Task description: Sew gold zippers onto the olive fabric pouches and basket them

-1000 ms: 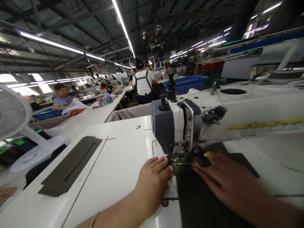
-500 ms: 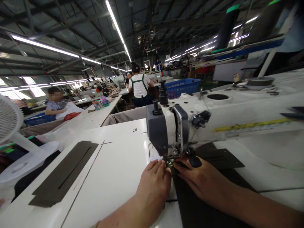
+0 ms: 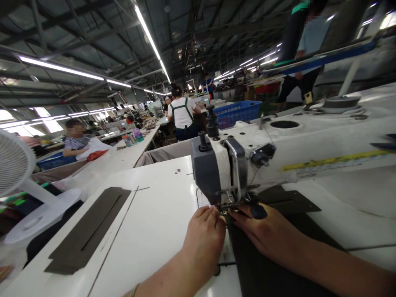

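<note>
Okay, I see the dark sheet [image 3: 260,268] going under the machine [image 3: 206,169]. My right hand [image 3: 267,233] rests on it, my left hand [image 3: 204,233] curls near the needle, and I can't tell if either one pinches.

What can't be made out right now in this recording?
All in the head view:
- Stitches under the machine: too small and dark.
- Right hand: some fingers partly hidden by the black knob.
- Near end of the dark sheet: cut off by the bottom edge.
- Marks on the yellow strip: blurred.
- Fan: cut off by the left edge.
</note>
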The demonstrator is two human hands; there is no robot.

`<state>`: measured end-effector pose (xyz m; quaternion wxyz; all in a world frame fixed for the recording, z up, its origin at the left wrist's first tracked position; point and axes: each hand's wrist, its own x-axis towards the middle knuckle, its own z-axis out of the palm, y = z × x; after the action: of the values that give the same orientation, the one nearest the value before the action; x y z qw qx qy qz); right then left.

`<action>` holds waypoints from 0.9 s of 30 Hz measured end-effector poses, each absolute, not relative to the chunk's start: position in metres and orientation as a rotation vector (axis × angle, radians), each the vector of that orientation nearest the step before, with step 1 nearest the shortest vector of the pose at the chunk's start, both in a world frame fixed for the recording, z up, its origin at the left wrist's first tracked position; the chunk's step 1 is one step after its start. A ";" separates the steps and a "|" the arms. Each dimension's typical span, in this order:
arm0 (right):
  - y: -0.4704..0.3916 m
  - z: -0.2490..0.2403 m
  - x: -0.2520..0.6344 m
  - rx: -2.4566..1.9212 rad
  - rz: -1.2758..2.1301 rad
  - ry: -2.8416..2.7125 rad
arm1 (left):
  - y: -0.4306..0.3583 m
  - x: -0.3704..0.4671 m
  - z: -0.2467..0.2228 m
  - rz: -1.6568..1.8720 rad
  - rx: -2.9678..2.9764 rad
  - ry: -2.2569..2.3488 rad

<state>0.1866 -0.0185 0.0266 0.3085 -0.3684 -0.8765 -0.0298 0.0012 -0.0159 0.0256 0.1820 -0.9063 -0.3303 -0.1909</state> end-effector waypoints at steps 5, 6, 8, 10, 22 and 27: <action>-0.018 0.024 0.184 -1.009 -0.121 -2.335 | -0.011 0.001 0.022 -0.626 -2.551 -0.916; -0.018 0.025 0.184 -1.003 -0.126 -2.336 | -0.011 0.000 0.021 -0.635 -2.559 -0.921; -0.018 0.028 0.183 -0.995 -0.127 -2.328 | -0.009 0.001 0.019 -0.662 -2.572 -0.930; -0.018 0.031 0.181 -0.980 -0.113 -2.317 | -0.008 0.001 0.018 -0.705 -2.571 -0.939; -0.017 0.025 0.182 -0.933 -0.125 -2.293 | -0.002 0.002 0.012 -0.873 -2.474 -0.831; -0.018 0.033 0.178 -0.949 -0.085 -2.282 | 0.001 0.000 0.008 -0.731 -2.516 -0.897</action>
<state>0.1781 -0.0179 0.0332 0.3282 -0.3625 -0.8717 -0.0327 -0.0002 0.0014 0.0076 0.1852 -0.8929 -0.3182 -0.2593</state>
